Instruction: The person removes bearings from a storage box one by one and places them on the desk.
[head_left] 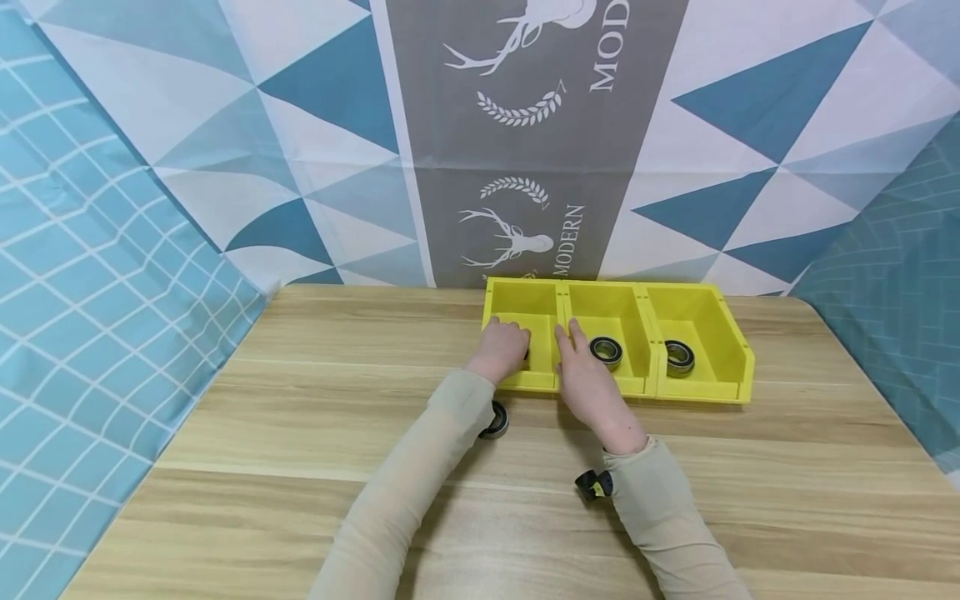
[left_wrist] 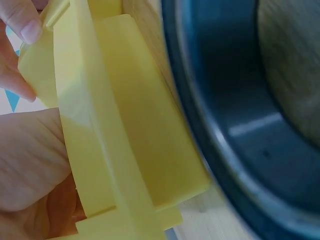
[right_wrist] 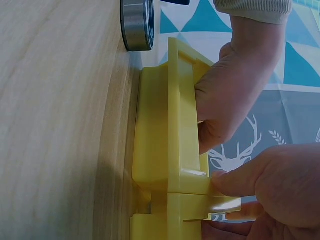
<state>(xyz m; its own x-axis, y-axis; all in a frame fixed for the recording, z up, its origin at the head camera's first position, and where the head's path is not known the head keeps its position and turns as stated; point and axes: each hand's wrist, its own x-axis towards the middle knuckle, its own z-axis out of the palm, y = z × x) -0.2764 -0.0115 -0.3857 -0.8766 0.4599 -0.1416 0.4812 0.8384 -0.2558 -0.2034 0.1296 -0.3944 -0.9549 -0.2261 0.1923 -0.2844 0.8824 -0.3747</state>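
Observation:
Three joined yellow bins [head_left: 701, 390] stand in a row at the back of the table. My left hand [head_left: 502, 350] reaches down into the left bin with its fingers curled. A dark sliver of a bearing [head_left: 527, 355] shows beside those fingers; the bin's wall hides the fingertips in both wrist views. My right hand [head_left: 592, 392] pinches the divider between the left and middle bins, thumb on one side and fingers on the other [right_wrist: 245, 212]. One bearing [head_left: 606, 352] lies in the middle bin and another bearing [head_left: 679, 357] in the right bin.
A loose bearing [head_left: 495, 420] is on the wooden table [head_left: 300, 433] in front of the left bin, partly behind my left sleeve; it looms large in the left wrist view. Patterned cloth [head_left: 525, 167] hangs behind the bins. A small black device [head_left: 592, 485] sits at my right wrist.

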